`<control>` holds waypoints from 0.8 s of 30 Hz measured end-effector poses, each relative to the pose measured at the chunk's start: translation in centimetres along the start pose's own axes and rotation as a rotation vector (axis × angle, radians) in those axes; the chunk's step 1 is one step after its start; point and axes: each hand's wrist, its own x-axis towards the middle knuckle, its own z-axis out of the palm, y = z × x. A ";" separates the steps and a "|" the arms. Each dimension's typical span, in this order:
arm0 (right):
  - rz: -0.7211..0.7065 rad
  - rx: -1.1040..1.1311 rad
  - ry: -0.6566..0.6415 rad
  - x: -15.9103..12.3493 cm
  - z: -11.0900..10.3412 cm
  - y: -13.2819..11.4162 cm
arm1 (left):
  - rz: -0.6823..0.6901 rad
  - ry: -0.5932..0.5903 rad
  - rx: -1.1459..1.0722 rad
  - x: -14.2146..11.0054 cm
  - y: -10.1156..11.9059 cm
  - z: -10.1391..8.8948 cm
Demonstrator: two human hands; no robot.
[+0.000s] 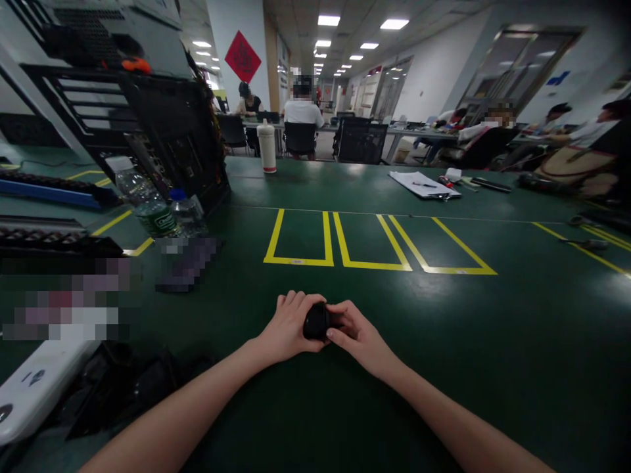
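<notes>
Low in the middle of the head view, a small black rounded object (316,321) is held just over the green table (424,394). My left hand (290,328) is closed around its left side, thumb toward me. From the right, the bent fingers and thumb of my right hand (359,335) grip the same object. Its exact kind cannot be made out, and the fingers hide part of it. Beyond my hands, yellow tape outlines (298,261) mark several three-sided shapes on the table.
To the left stand a large plastic bottle (148,203), a smaller blue-capped bottle (185,213) and black open-framed equipment (172,138). A white bottle (267,148) and a clipboard with paper (424,185) are at the far edge. People sit at desks beyond.
</notes>
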 end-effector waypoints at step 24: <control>0.041 -0.029 0.052 0.4 0.1 -0.2 | -0.004 0.020 0.019 0.1 -0.4 0.6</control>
